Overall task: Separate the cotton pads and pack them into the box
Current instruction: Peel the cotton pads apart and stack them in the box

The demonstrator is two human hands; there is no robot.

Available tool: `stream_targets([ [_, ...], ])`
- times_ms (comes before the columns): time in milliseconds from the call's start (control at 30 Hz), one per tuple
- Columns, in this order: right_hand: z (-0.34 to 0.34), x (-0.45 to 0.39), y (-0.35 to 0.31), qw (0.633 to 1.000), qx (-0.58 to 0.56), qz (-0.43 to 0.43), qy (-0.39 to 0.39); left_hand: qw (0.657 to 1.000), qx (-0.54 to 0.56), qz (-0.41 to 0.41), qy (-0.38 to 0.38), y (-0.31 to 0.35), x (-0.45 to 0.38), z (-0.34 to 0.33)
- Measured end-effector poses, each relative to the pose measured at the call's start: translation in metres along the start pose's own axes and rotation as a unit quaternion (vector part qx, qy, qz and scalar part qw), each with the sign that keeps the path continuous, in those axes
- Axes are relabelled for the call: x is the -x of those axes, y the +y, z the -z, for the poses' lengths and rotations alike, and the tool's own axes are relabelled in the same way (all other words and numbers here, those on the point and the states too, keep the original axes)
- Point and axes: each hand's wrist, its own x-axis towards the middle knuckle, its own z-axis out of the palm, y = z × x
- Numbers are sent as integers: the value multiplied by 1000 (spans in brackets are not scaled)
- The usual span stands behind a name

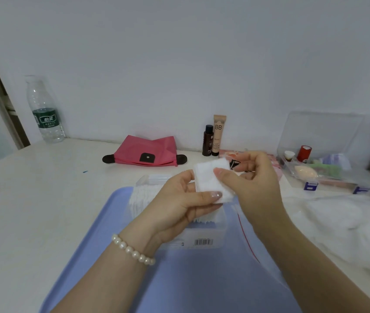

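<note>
- The beige tube (219,133) standing against the wall at the back of the counter (43,199) bears the large dark letters "BB" near its top; the smaller print lower down on it is too small to read.
- The dark brown bottle (208,141) just beside the tube has light lettering on its front, illegible.
- The clear water bottle (45,111) at the far left wears a green label with white characters, too blurred to make out.
- The clear box (202,236) on the blue tray (190,285) carries a barcode sticker on its near wall; its digits cannot be read.
</note>
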Motion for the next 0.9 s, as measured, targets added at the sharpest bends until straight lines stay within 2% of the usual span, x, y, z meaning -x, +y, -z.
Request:
stream_targets([
  [100,13,-12,-4,989,-14,-75,-124,995,-89,32,-28,0,3,1],
  [167,21,-15,-8,969,-7,-105,-221,992,-116,44,-34,1,3,0],
  [267,26,-19,-17,947,76,-104,-294,990,-125,47,-42,8,4,-1],
  [567,17,-24,-62,901,192,-137,-365,985,-156,77,-11,39,22,17],
  [733,-16,-14,-70,933,174,-127,-289,983,-163,41,79,58,36,36],
  [800,-27,-12,-69,940,151,-148,-267,958,-249,10,144,61,41,48],
  [900,-42,-6,-63,932,140,-183,-280,902,-374,-33,216,59,49,68],
])
